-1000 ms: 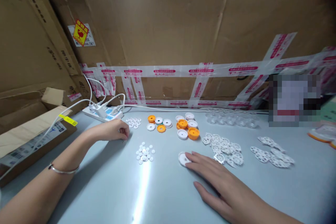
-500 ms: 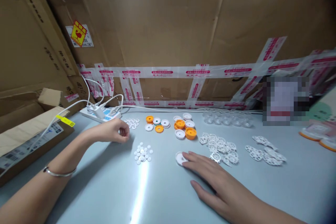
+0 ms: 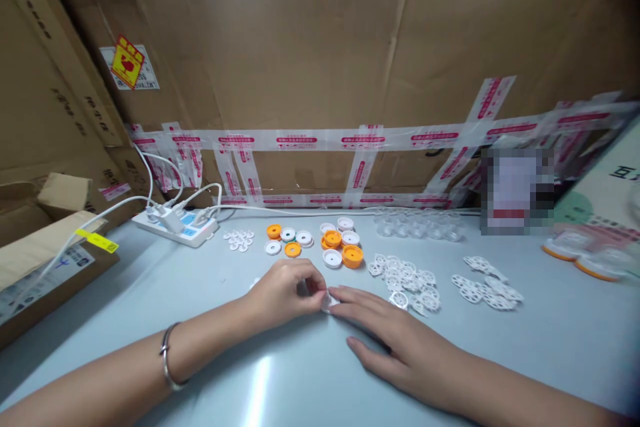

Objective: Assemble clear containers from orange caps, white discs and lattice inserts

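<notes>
My spread right hand (image 3: 395, 328) touches the white disc (image 3: 329, 303); pressing unevenly, my pinched left hand (image 3: 286, 290), contents hidden, may tilt it.

The disc (image 3: 328, 305) is white, the table (image 3: 295, 377) grey-blue.

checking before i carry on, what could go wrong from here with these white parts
The white disc might slide or tip, since the left hand and right hand meet at it on the table. The left hand could brush the small white piece just behind it. The right hand lies close to the openwork white pieces and may nudge them.
</notes>
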`<action>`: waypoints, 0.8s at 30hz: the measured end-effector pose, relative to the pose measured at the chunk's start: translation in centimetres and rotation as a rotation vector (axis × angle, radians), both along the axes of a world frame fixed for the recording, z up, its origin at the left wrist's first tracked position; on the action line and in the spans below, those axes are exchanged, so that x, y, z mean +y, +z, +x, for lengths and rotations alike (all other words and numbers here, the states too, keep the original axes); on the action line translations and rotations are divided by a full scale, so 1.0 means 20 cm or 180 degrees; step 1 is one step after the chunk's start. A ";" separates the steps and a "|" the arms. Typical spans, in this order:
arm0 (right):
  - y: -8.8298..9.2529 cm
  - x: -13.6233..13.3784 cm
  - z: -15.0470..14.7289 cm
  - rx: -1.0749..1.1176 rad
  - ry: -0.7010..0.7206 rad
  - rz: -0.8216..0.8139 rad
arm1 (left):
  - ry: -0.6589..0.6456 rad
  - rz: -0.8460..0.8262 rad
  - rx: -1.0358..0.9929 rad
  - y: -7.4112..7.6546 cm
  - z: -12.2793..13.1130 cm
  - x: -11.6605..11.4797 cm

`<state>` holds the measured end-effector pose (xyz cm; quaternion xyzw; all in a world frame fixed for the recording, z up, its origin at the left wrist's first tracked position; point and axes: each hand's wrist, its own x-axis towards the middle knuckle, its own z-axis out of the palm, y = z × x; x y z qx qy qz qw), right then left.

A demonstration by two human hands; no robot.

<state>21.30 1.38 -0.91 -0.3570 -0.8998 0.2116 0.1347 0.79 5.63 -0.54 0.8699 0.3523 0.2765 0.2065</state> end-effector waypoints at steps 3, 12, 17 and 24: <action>0.00 0.00 0.01 -0.0003 0.0007 -0.0025 | 0.0049 -0.0095 -0.0092 -0.03 0.00 0.00; -0.03 0.01 0.02 -0.0002 0.0013 0.0025 | -0.0061 0.0419 0.0010 -0.05 0.02 -0.01; -0.04 0.01 0.02 0.0090 0.0016 0.0023 | -0.0106 0.0743 0.0116 -0.05 0.01 -0.02; -0.03 0.01 0.02 0.0072 -0.0014 -0.0008 | -0.0373 0.1388 0.0267 -0.07 -0.01 -0.01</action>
